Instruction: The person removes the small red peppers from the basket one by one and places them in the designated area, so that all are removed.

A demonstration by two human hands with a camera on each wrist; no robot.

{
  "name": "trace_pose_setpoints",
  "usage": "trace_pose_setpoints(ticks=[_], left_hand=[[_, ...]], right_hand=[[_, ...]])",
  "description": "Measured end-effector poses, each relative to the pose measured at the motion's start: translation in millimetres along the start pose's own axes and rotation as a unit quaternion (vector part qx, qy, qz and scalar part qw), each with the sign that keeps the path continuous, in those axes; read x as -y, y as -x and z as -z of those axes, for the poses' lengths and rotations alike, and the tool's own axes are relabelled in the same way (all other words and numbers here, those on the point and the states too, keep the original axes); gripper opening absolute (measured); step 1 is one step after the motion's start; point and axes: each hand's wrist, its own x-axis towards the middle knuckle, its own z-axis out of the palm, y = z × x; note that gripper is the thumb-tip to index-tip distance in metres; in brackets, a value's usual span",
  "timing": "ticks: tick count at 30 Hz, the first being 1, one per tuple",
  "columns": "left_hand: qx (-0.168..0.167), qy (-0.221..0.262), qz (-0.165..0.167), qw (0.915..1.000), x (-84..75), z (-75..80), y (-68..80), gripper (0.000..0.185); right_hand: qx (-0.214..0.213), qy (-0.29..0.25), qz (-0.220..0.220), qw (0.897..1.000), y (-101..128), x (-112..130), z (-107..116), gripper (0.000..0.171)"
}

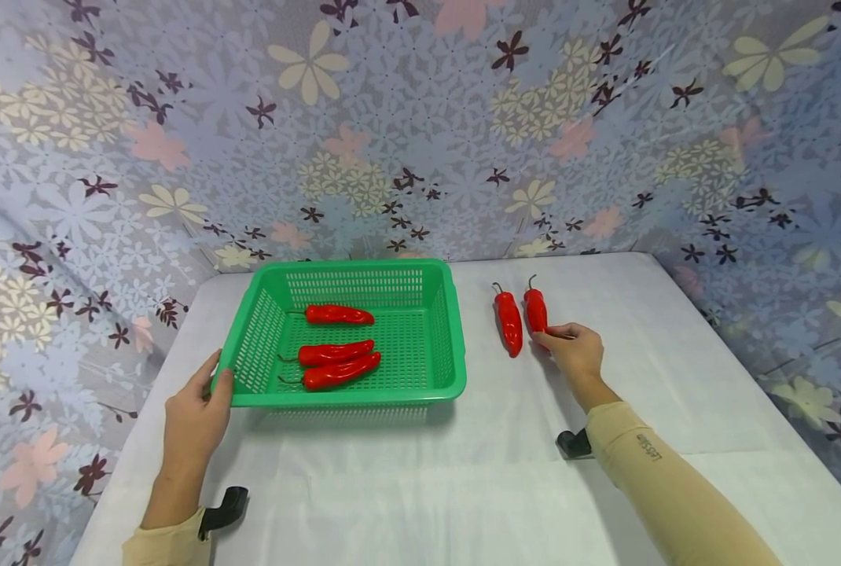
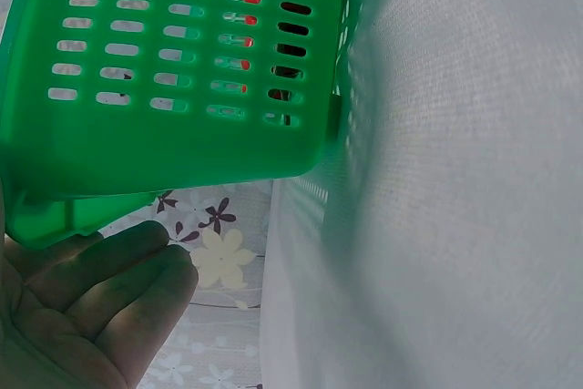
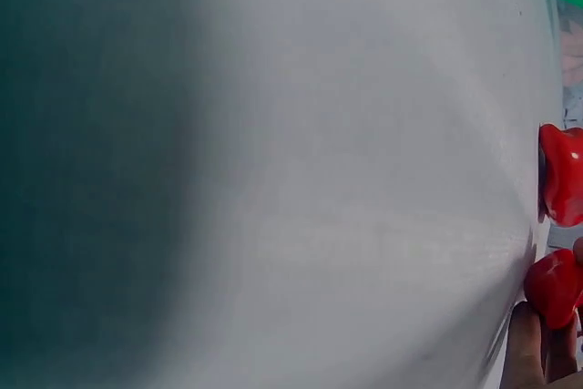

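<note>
A green plastic basket [image 1: 364, 398] stands on the white cloth, with three red chili peppers [image 1: 339, 314] lying inside. My left hand [image 1: 197, 413] grips the rim at its near left corner, thumb on top; in the left wrist view the fingers [image 2: 137, 289] reach below the rim. To the basket's right, two more red peppers lie side by side, stems pointing away. My right hand [image 1: 572, 350] pinches the tip of the right-hand pepper [image 1: 535, 309]. The other loose pepper [image 1: 508, 324] lies just left of it, untouched. The right wrist view catches the pinched pepper [image 3: 552, 289] at its edge.
A white cloth [image 1: 406, 503] covers the table. Flowered fabric [image 1: 420, 141] rises behind the table and along both sides, close behind the basket's far rim. Each wrist carries a black camera mount [image 1: 224, 511].
</note>
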Motion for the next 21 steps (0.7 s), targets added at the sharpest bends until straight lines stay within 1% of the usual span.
trace_pose_setpoints(ticks=[3, 11, 21], left_hand=[[0.001, -0.001, 0.001, 1.0, 0.8, -0.3, -0.3, 0.054], [0.0, 0.0, -0.004, 1.0, 2.2, -0.1, -0.3, 0.053], [0.0, 0.005, 0.0, 1.0, 1.0, -0.4, 0.2, 0.053]], right_hand=[[0.004, -0.003, 0.004, 1.0, 0.8, -0.4, -0.2, 0.039], [0.009, -0.011, -0.005, 1.0, 1.8, -1.0, 1.0, 0.053], [0.016, -0.006, 0.007, 1.0, -0.4, -0.2, 1.2, 0.052]])
